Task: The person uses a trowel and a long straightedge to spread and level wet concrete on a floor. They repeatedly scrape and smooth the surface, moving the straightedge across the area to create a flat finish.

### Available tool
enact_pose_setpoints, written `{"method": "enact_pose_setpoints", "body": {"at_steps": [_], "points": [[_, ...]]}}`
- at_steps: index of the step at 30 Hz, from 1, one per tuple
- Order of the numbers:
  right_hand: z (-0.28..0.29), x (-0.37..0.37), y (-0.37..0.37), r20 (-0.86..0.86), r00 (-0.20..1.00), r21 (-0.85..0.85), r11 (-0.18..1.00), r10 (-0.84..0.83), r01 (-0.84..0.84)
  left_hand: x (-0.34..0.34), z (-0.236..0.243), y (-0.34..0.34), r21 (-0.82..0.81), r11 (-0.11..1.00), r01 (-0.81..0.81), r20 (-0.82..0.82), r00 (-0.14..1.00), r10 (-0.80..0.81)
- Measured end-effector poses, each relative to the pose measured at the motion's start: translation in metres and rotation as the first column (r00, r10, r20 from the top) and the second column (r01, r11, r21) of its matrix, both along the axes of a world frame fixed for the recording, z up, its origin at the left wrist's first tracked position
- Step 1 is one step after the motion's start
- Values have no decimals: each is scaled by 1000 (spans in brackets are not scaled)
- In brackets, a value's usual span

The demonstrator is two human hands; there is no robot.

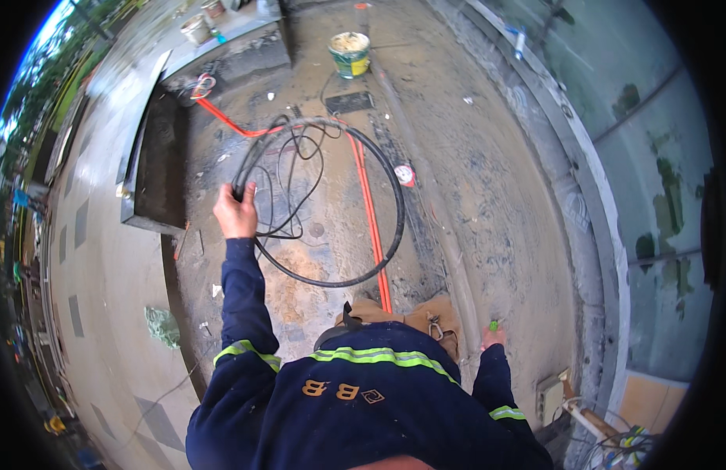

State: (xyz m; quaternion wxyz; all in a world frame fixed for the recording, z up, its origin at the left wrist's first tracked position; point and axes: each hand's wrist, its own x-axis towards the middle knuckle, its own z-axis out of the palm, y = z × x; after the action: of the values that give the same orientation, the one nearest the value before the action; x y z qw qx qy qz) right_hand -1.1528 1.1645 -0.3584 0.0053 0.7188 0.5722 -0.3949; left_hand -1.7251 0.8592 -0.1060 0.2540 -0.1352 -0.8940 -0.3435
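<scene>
Out in front at the left, my left hand [236,211] is closed round one side of a coiled black cable [400,200]. The coil makes one large loop, with thinner black strands [322,168] hanging in loose curls inside it. Low on the right, beside my body, my right hand [493,337] is closed on a small bright green object [494,324]; its kind is too small to make out. Behind the coil, orange conduits [368,207] run along the rough, wet ground toward my feet.
A green and yellow bucket [349,56] stands ahead. A grey pipe [425,168] runs lengthwise along the ground. A raised stone ledge [155,168] edges the left, a glass wall [641,172] the right. Tangled wires [625,446] lie at the lower right.
</scene>
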Motion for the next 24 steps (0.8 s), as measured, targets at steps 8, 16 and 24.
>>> {"method": "enact_pose_setpoints", "body": {"at_steps": [8,16,24], "points": [[-41,-60,-30,-69,995,-256,966,-68,49,-102,111,-95,2,969,-246,-387,894,227],[-124,-150,44,151,613,-621,557,775,-551,-193,205,-152,-139,867,-479,-353,842,409],[-99,-380,214,215,442,-536,484,871,-692,-288,345,-178,-177,814,-553,-439,785,438]]}}
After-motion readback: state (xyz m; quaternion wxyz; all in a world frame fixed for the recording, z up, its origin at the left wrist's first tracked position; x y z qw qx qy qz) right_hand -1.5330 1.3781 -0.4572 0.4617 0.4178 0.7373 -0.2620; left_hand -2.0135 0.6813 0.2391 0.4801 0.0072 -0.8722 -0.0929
